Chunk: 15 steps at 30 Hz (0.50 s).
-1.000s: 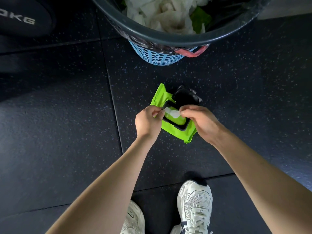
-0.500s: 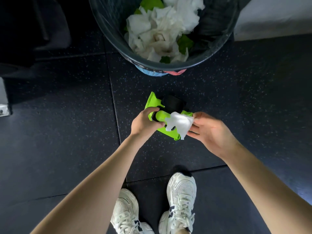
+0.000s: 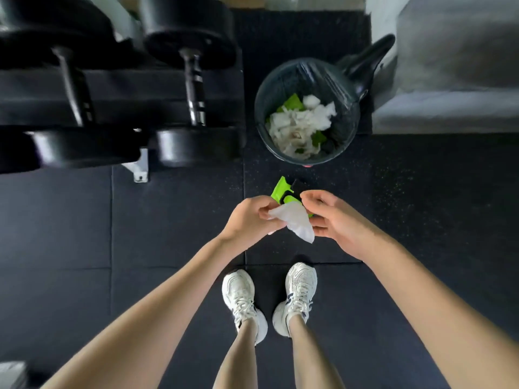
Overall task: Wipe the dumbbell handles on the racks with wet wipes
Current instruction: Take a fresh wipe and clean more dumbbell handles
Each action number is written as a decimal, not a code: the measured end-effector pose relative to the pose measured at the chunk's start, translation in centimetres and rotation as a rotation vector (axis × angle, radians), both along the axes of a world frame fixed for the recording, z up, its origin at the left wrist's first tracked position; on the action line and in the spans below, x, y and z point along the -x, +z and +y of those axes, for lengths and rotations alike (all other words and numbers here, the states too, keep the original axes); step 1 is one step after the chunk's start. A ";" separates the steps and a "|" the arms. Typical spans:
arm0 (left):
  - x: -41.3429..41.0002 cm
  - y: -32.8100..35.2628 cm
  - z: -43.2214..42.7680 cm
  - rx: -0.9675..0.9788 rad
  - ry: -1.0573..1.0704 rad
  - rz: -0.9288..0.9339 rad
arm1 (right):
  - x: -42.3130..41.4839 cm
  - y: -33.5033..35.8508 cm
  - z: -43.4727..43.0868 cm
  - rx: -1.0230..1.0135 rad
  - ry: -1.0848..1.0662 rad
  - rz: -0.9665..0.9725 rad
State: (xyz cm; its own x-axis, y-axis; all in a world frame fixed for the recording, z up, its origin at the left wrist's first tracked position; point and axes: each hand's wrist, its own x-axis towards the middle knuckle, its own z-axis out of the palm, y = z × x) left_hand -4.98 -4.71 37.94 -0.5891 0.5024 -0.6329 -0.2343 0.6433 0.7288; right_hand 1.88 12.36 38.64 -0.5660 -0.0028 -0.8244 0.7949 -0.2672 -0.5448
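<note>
A white wet wipe (image 3: 295,221) is stretched between both hands at waist height. My left hand (image 3: 250,217) pinches its left end, and my right hand (image 3: 332,220) grips its right side. Below them on the floor lies the green wipe pack (image 3: 279,189) with its black lid open, partly hidden by my hands. At the upper left, black dumbbells rest on a rack. The nearer one has a metal handle (image 3: 194,88), and a second handle (image 3: 73,88) further left is blurred.
A dark bin (image 3: 259,119) holding used wipes and green wrappers stands on the floor ahead. A black kettlebell (image 3: 362,66) sits behind it by a grey step. The rack's white foot (image 3: 140,171) is on the black rubber mat. My white shoes (image 3: 299,293) are below.
I have risen from a crouch, so the bin and pack look smaller and the dumbbell rack came into view. The wipe came out of the pack, and my left hand moved from the pack to the wipe.
</note>
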 end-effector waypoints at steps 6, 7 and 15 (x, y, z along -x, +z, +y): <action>0.9 14.9 -7.6 0.072 0.059 0.024 | 2.8 13.8 -7.2 -0.340 0.373 0.198; 1.1 17.1 -9.1 0.095 0.070 0.033 | 3.4 15.5 -8.4 -0.376 0.397 0.233; 2.9 27.5 -23.9 0.160 0.438 0.005 | 9.6 25.2 -20.6 -0.281 0.454 0.296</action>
State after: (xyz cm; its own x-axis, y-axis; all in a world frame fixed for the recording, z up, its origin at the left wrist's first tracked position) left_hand -7.91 -28.62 65.46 -0.7274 0.1022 -0.6786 -0.5054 0.5891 0.6305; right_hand -7.75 -8.27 63.85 -0.7645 -0.1022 -0.6364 0.5997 0.2490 -0.7605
